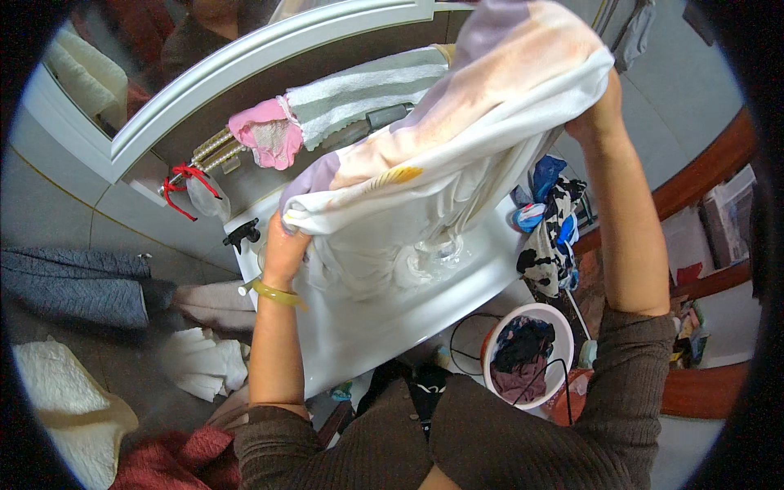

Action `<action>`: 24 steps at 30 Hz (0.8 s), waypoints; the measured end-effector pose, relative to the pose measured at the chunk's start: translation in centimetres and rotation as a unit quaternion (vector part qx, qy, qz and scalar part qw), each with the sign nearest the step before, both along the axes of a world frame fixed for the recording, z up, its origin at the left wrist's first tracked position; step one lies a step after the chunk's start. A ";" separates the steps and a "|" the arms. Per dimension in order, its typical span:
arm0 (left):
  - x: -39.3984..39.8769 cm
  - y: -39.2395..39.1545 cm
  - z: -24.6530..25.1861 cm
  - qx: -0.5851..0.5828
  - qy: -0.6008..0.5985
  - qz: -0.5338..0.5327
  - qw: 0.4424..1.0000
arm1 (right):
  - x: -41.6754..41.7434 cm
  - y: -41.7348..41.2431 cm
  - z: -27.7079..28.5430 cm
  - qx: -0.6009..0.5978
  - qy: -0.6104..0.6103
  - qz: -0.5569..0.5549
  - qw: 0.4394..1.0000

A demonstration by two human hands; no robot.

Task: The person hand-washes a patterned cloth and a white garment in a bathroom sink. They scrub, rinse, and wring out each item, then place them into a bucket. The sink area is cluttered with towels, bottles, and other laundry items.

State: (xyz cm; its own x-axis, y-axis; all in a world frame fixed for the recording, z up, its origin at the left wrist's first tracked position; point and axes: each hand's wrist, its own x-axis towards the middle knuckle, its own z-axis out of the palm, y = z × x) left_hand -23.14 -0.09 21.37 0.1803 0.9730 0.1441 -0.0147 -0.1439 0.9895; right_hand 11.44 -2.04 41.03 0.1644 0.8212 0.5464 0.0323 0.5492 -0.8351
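A wet cloth garment (422, 135), white with orange and mauve print, is stretched above a white washbasin (343, 343). My left hand (288, 254) grips its lower left end; a yellow-green bangle circles that wrist. At the upper right, my right hand (597, 116) holds the other end, its fingers mostly hidden by the cloth. White folds of the garment hang down into the basin, where there is water around the drain area (441, 251). Behind the garment, a grey-and-white striped towel (367, 92) and a pink cloth item (269, 135) hang on a rail.
A white-framed mirror (263, 46) is above the basin. Right of it hang patterned cloths (551, 233). A white bucket (566, 349) with dark clothes stands below. At left are a grey-blue towel (73, 294), a white cloth (205, 361) and a red towel (184, 459).
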 end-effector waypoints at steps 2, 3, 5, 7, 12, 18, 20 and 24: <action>1.8 -0.2 0.1 -0.030 -0.010 -0.086 0.996 | 5.1 2.3 -0.1 0.022 -0.036 0.010 0.999; 2.6 -0.4 0.0 -0.047 -0.013 -0.121 0.992 | 4.4 2.8 0.1 0.033 -0.036 0.029 0.998; 5.7 -0.5 -1.4 -0.057 0.045 -0.180 0.981 | 3.5 3.1 -0.2 0.005 -0.022 0.008 1.000; 8.4 -0.3 -5.0 0.015 0.088 -0.191 0.978 | 3.6 3.5 -1.1 0.029 -0.034 0.064 0.997; 14.6 -0.6 -8.8 -0.034 0.172 -0.326 0.929 | 2.3 1.9 0.6 0.108 -0.270 -0.060 0.955; 11.0 0.0 -11.0 -0.254 0.164 -0.225 0.926 | 1.7 2.8 5.1 0.087 -0.414 0.112 0.899; 8.7 0.3 -10.8 -0.275 -0.099 -0.141 0.946 | 6.0 3.1 2.8 0.064 -0.420 0.004 0.905; 3.8 1.9 -5.1 -0.189 -0.367 -0.180 0.893 | 7.2 2.5 -2.6 -0.061 -0.374 -0.089 0.921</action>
